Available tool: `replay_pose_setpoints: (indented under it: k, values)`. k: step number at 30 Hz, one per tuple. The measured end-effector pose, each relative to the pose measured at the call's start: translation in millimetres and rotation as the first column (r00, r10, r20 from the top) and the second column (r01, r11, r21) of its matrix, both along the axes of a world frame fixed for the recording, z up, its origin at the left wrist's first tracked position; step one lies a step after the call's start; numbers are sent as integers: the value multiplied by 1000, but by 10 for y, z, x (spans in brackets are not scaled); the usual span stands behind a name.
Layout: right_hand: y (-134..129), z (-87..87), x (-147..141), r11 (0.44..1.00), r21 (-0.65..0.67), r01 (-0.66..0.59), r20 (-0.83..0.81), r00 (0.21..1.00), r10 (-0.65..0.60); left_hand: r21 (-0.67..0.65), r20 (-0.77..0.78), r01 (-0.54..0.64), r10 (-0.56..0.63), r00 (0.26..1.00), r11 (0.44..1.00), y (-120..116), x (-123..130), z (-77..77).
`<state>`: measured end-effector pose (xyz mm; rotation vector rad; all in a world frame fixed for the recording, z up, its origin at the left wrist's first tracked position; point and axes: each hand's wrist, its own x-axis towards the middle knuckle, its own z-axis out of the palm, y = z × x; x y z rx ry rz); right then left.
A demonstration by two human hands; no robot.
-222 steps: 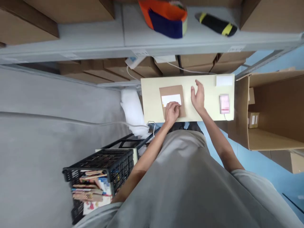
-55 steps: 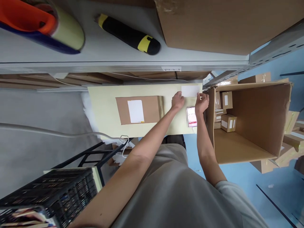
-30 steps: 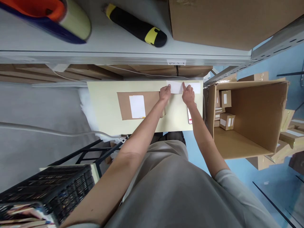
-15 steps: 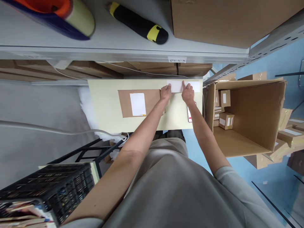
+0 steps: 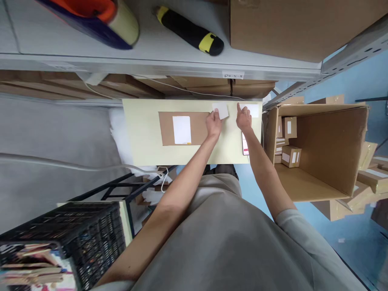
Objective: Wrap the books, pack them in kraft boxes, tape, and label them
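Observation:
My left hand (image 5: pixel 214 123) pinches a small white paper piece (image 5: pixel 222 110), holding it tilted over the back of the pale yellow table (image 5: pixel 145 155). Just to the right, my right hand (image 5: pixel 243 119) has its index finger stretched out at the left end of a white paper strip (image 5: pixel 254 110) lying on the table; its other fingers are partly curled. A flat brown cardboard parcel (image 5: pixel 198 128) with a white label (image 5: pixel 182 130) lies left of my left hand, partly under it. Beneath my right wrist is a phone (image 5: pixel 245 145) with a lit screen.
A large open carton (image 5: pixel 324 153) holding small boxes (image 5: pixel 291 156) stands right of the table. Overhead, a shelf (image 5: pixel 188 60) carries a black and yellow cutter (image 5: pixel 190 31) and a tape dispenser (image 5: pixel 100 20). A black crate (image 5: pixel 91 242) is at lower left.
The white paper has parted: my left hand holds one piece, turned away from the strip under my right finger. A gap now shows between them. The whole view has shifted slightly.

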<state>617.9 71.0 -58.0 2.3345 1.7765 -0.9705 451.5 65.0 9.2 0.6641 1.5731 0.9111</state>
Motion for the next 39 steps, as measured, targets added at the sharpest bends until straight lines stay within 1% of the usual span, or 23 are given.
replay_pose_setpoints:
  k: [2, 4, 6, 7, 8, 10, 12, 13, 14, 15, 17, 19, 21, 23, 25, 26, 28, 30, 32, 33, 34, 36, 39]
  values:
    - [26, 61, 20, 1000, -23, 14, -31, 999, -14, -14, 95, -62, 63, 993, 998, -127, -112, 298]
    - [51, 156, 37, 996, -33, 80, -79, 994, -82, -53, 160, -65, 73, 984, 996, -254, -277, 608]
    - [39, 301, 28, 976, -13, 215, -190, 958, -214, -107, 194, -45, 65, 979, 993, -368, -486, 889]
    - [6, 402, 5, 954, 1, 299, -283, 915, -287, -127, 205, -35, 61, 977, 991, -419, -599, 1009]
    - [-50, 524, -35, 925, 5, 379, -398, 850, -346, -138, 213, -29, 58, 975, 990, -468, -714, 1112]
    - [-237, 837, -175, 876, -29, 482, -639, 665, -387, -133, 229, -21, 51, 972, 991, -561, -934, 1272]
    - [-508, 1221, -394, 879, -92, 468, -808, 481, -340, -105, 235, -11, 36, 971, 994, -652, -1127, 1380]
    - [-657, 1423, -525, 891, -99, 444, -852, 425, -307, -88, 233, -3, 24, 972, 996, -697, -1211, 1421]
    - [-805, 1621, -666, 902, -91, 422, -876, 397, -274, -70, 229, 8, 8, 973, 998, -742, -1290, 1456]
    - [-943, 1804, -810, 916, -70, 395, -890, 390, -237, -50, 224, 23, -11, 975, 998, -786, -1363, 1486]
    - [-1165, 2102, -1089, 912, -37, 409, -894, 394, -213, -13, 208, 67, -63, 976, 998, -865, -1509, 1536]
    - [-1302, 2298, -1327, 886, -14, 464, -880, 414, -230, 18, 181, 129, -131, 975, 991, -923, -1668, 1568]
    - [-1369, 2418, -1513, 860, 8, 510, -857, 446, -257, 52, 141, 184, -190, 972, 981, -954, -1849, 1583]
    - [-1395, 2506, -1663, 856, 31, 517, -832, 488, -265, 94, 93, 225, -234, 968, 970, -967, -2045, 1588]
    - [-1402, 2591, -1812, 859, 64, 508, -810, 529, -253, 165, 27, 227, -234, 972, 960, -984, -2232, 1605]
    - [-1401, 2633, -1895, 859, 82, 506, -801, 547, -245, 224, -32, 209, -207, 978, 952, -1003, -2313, 1624]
    - [-1393, 2718, -2087, 853, 121, 507, -785, 575, -230, 397, -201, 179, -104, 974, 900, -1074, -2439, 1688]
    - [-1376, 2802, -2308, 851, 154, 502, -775, 596, -212, 575, -376, 236, -3, 926, 783, -1183, -2514, 1781]
    - [-1352, 2891, -2534, 851, 173, 496, -777, 600, -191, 669, -483, 359, 13, 875, 651, -1295, -2563, 1881]
    - [-1338, 2940, -2641, 849, 178, 497, -787, 591, -181, 689, -505, 405, -1, 863, 601, -1338, -2588, 1926]
    - [-1325, 2993, -2739, 848, 179, 499, -801, 574, -169, 700, -512, 431, -20, 859, 570, -1367, -2620, 1965]
    - [-1304, 3107, -2903, 856, 170, 489, -837, 530, -137, 710, -495, 432, -42, 868, 556, -1375, -2711, 2021]
    - [-1301, 3265, -3069, 891, 145, 431, -873, 479, -90, 724, -442, 389, -50, 895, 570, -1305, -2902, 2062]
